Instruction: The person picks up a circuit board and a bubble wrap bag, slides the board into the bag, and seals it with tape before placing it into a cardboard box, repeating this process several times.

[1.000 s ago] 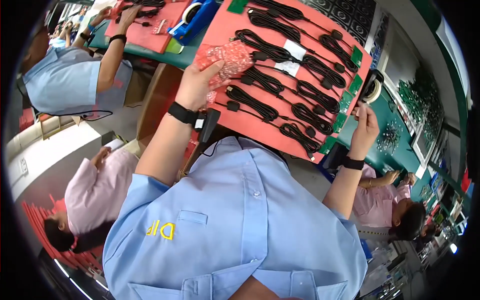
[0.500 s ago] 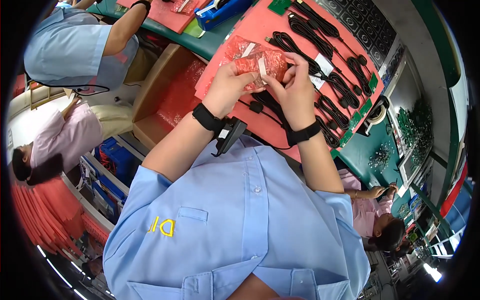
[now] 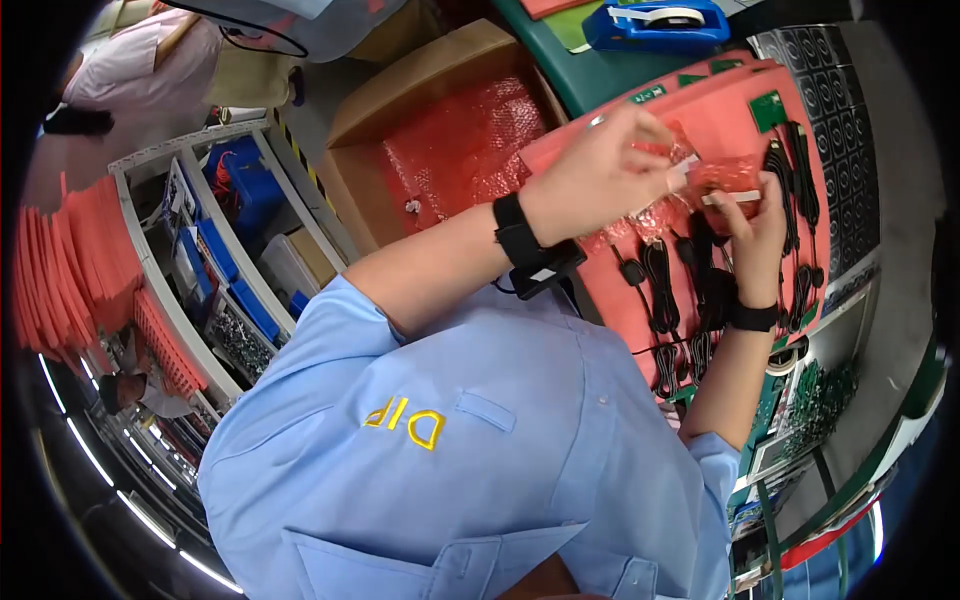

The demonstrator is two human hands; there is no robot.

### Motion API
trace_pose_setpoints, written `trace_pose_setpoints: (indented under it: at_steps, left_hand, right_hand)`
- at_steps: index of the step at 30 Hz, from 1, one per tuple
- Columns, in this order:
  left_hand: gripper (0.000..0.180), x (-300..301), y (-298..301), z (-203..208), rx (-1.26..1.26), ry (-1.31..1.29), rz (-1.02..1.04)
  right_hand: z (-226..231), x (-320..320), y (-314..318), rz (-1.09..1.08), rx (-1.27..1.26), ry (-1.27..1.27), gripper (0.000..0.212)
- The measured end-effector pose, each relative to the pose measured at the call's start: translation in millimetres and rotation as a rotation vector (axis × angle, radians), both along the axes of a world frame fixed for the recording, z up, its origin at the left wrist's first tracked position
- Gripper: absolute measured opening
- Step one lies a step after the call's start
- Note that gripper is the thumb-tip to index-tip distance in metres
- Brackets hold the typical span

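My right hand (image 3: 757, 235) is closed on a red bubble-wrap packet (image 3: 728, 177) at its lower edge, thumb beside a white tape strip. What lies inside the packet is hidden. To its left, my left hand (image 3: 610, 170) hovers over the pink foam sheet, slightly blurred, with its fingers apart. Its fingertips come close to a white strip (image 3: 687, 164) on more red bubble wrap (image 3: 660, 218); whether they touch it is unclear. Bundled black cables (image 3: 657, 285) lie on the foam sheet (image 3: 600, 268) below and right of the hands.
An open cardboard box (image 3: 352, 195) lined with red bubble wrap stands left of the table. A blue tape dispenser (image 3: 655, 27) sits at the far side. Green circuit boards (image 3: 768, 110) lie on the foam. A rack with blue bins (image 3: 245, 180) is further left.
My view has swung, so the table now appears further right. My left hand has come off the packet and moved left of it; my right hand keeps hold of it.
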State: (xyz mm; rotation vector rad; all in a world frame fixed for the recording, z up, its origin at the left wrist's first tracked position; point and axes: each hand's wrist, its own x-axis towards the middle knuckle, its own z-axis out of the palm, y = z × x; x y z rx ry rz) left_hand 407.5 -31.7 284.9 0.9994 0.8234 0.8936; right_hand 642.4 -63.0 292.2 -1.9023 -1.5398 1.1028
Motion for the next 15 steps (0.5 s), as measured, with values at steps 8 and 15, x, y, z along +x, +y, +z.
trace_pose_setpoints:
  at_steps: [8, 15]
  left_hand:
    - [0.016, -194.9, 55.3, -234.8, 0.031, 1.126, 0.305]
    - [0.02, -233.4, -0.3, -379.6, -0.118, 1.578, -0.03]
  right_hand:
    - [0.8, -18.5, 21.8, 0.073, 0.357, -0.57, 0.044]
    - [24.4, -17.9, 6.0, 0.005, 0.277, -0.574, 0.032]
